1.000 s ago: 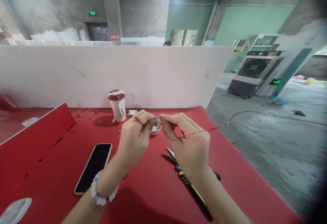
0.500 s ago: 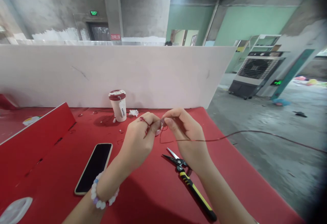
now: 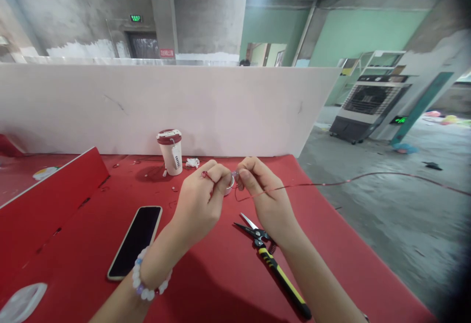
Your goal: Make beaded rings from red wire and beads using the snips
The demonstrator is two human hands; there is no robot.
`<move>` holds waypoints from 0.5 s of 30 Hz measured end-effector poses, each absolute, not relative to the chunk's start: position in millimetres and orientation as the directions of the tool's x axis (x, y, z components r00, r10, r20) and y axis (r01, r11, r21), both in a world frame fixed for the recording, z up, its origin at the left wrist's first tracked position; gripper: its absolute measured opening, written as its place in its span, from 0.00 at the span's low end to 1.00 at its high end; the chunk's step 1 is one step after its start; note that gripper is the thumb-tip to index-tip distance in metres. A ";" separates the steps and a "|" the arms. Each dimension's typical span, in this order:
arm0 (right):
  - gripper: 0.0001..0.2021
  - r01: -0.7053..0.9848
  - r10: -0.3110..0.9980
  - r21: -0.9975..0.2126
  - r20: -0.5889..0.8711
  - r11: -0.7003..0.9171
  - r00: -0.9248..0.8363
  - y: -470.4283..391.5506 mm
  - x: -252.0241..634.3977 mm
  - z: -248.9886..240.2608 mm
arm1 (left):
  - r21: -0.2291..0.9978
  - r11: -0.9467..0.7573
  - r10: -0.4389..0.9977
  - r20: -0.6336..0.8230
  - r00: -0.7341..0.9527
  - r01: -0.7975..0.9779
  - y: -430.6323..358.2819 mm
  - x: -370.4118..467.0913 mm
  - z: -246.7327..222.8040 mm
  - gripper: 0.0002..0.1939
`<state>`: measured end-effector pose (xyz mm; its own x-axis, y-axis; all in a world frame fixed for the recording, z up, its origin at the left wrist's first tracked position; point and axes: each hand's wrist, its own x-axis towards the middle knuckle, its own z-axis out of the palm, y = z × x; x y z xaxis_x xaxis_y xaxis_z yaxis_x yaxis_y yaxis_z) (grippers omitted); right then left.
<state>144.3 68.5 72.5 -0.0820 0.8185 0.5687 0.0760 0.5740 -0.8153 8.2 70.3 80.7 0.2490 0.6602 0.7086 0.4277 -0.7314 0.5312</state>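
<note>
My left hand is closed in a pinch, its fingertips around a tiny pale purple bead. Opposite it, my right hand pinches at the same spot, where a thin red wire runs in. The wire makes a small loop under the fingertips, then passes across my right hand and off to the right. The wire's end is hidden by my fingers. A small pale round roll shows partly behind my left fingertips. Below my hands lie black-and-yellow shears, blades apart.
A phone lies on the red table, left of my left forearm. Farther back stand a lidded coffee cup and a crumpled white scrap. A white partition borders the far edge, a red divider the left.
The red wire has swung upward on the right and its loop near my fingertips is smaller. More of the bead shows between my fingers; my hands have barely moved.
</note>
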 end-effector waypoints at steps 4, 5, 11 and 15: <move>0.11 -0.218 0.871 -0.872 0.472 0.438 -0.140 70.1 140.4 71.3 | 0.388 -0.776 0.558 0.789 0.256 0.497 71.7 6.6 78.0 0.12; 0.11 -0.293 0.879 -0.876 0.443 0.384 -0.173 71.4 139.6 70.6 | 0.356 -0.784 0.534 0.805 0.258 0.508 72.4 6.0 77.1 0.12; 0.10 -0.256 0.893 -0.899 0.407 0.355 -0.194 77.9 140.7 67.3 | 0.253 -0.755 0.469 0.854 0.228 0.604 76.7 4.0 74.3 0.11; 0.05 0.220 0.685 -0.660 0.725 0.719 -0.064 75.6 149.9 67.8 | 0.334 -0.691 0.534 0.833 0.142 0.642 76.6 5.4 76.4 0.10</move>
